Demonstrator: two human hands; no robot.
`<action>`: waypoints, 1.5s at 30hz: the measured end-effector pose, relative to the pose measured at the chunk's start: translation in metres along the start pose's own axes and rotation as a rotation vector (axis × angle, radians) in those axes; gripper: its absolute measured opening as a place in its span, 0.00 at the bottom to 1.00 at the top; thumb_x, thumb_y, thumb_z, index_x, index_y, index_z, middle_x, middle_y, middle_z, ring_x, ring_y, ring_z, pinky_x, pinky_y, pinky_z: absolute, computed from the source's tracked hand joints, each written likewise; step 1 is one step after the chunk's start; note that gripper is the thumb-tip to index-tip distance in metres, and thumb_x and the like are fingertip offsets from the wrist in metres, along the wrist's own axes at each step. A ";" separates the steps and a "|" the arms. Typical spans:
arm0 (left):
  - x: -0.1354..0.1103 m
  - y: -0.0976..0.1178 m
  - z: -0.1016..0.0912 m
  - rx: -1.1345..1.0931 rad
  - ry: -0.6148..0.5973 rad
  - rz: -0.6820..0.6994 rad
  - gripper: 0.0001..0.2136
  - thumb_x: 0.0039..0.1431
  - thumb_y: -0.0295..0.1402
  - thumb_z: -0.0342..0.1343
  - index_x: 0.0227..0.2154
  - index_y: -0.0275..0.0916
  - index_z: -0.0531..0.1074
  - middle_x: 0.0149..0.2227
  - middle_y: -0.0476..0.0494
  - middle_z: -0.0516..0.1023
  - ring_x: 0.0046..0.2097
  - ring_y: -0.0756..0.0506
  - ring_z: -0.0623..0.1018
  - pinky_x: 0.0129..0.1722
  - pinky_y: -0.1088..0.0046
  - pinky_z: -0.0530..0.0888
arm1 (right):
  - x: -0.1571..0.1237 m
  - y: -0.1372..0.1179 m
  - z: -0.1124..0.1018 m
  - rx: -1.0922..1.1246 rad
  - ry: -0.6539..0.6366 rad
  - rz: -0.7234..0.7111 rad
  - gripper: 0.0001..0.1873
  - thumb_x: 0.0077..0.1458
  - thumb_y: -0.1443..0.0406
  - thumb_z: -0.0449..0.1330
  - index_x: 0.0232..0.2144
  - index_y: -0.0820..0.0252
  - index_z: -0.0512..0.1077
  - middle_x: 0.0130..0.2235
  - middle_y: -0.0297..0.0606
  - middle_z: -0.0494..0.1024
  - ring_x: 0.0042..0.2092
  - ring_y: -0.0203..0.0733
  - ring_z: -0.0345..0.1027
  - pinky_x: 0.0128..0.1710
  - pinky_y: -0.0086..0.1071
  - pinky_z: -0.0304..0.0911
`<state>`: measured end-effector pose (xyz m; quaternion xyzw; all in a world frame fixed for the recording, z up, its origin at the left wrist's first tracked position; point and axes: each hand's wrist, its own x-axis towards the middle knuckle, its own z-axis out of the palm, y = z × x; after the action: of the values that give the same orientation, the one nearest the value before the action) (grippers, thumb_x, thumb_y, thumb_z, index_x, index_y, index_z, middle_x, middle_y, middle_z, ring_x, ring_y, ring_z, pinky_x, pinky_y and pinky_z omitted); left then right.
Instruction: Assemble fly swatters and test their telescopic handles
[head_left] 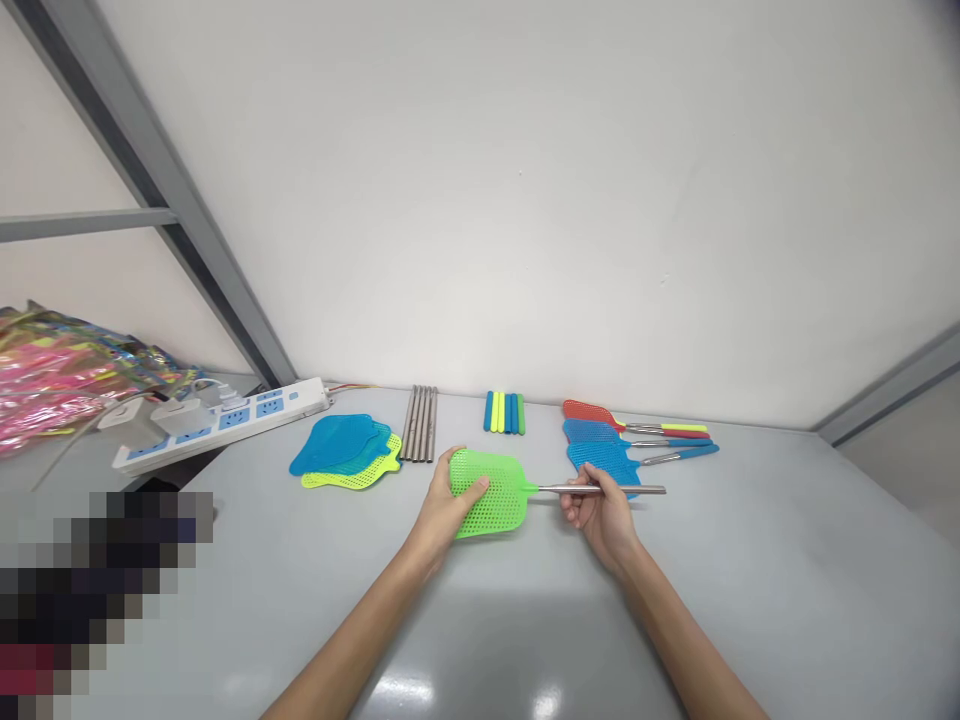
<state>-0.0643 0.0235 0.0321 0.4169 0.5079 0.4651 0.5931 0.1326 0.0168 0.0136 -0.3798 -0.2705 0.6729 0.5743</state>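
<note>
My left hand (444, 510) grips the left edge of a green mesh fly-swatter head (496, 491), thumb on top. From the head a thin metal rod (634, 489) runs to the right, and my right hand (596, 511) is closed around it near the head. The swatter is held just above the grey table (787, 600). Behind my right hand lie finished swatters (607, 440), one red and two blue, with coloured handle grips.
A stack of blue and yellow swatter heads (346, 452) lies left of centre. Beside it are several bare metal rods (421, 423) and several coloured handle grips (505, 412). A white power strip (225, 420) and shiny pink wrapping (52, 375) sit at the far left.
</note>
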 end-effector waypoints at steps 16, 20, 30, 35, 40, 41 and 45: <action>0.000 -0.002 0.000 0.015 0.001 0.062 0.26 0.44 0.38 0.55 0.47 0.44 0.54 0.40 0.44 0.69 0.39 0.47 0.72 0.39 0.69 0.67 | -0.003 -0.002 0.002 0.007 0.020 0.019 0.14 0.45 0.56 0.52 0.18 0.59 0.58 0.16 0.34 0.68 0.16 0.33 0.57 0.13 0.24 0.46; -0.007 0.005 0.005 0.023 0.028 0.071 0.25 0.44 0.37 0.54 0.47 0.43 0.54 0.39 0.44 0.69 0.38 0.47 0.71 0.40 0.68 0.67 | -0.005 -0.003 0.004 0.017 0.002 0.023 0.15 0.45 0.54 0.51 0.18 0.59 0.58 0.16 0.35 0.68 0.16 0.33 0.57 0.12 0.24 0.47; -0.006 0.003 0.002 -0.011 0.000 -0.042 0.25 0.43 0.37 0.55 0.46 0.44 0.55 0.39 0.44 0.69 0.38 0.47 0.72 0.37 0.70 0.68 | -0.005 0.001 0.004 -0.010 -0.031 0.002 0.15 0.45 0.55 0.51 0.18 0.59 0.58 0.17 0.36 0.69 0.17 0.35 0.58 0.12 0.25 0.49; -0.007 0.003 0.005 -0.049 0.030 -0.060 0.25 0.43 0.37 0.55 0.46 0.44 0.56 0.39 0.44 0.69 0.37 0.47 0.72 0.36 0.70 0.68 | -0.005 0.001 0.005 0.003 -0.046 -0.001 0.14 0.47 0.56 0.50 0.18 0.59 0.58 0.17 0.36 0.69 0.17 0.35 0.59 0.12 0.25 0.49; -0.006 0.003 0.005 -0.034 0.024 -0.062 0.24 0.43 0.37 0.55 0.45 0.44 0.56 0.39 0.44 0.69 0.38 0.47 0.72 0.37 0.71 0.68 | -0.006 0.001 0.008 0.018 -0.043 0.004 0.14 0.47 0.57 0.50 0.17 0.59 0.58 0.17 0.37 0.69 0.17 0.36 0.60 0.12 0.26 0.50; -0.006 0.003 0.004 -0.036 0.020 -0.063 0.24 0.43 0.36 0.55 0.45 0.44 0.56 0.39 0.44 0.69 0.38 0.47 0.72 0.38 0.70 0.68 | -0.007 0.002 0.008 0.021 -0.045 0.006 0.14 0.47 0.57 0.50 0.17 0.59 0.58 0.17 0.37 0.69 0.17 0.36 0.60 0.12 0.26 0.50; -0.006 0.003 0.003 -0.041 0.011 -0.068 0.24 0.44 0.36 0.56 0.46 0.44 0.56 0.40 0.43 0.69 0.38 0.47 0.72 0.38 0.70 0.67 | -0.007 0.003 0.008 0.024 -0.064 0.013 0.14 0.47 0.57 0.50 0.17 0.59 0.58 0.18 0.37 0.69 0.18 0.36 0.60 0.13 0.26 0.51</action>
<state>-0.0621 0.0184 0.0368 0.3846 0.5154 0.4576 0.6141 0.1246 0.0098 0.0178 -0.3528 -0.2782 0.6915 0.5657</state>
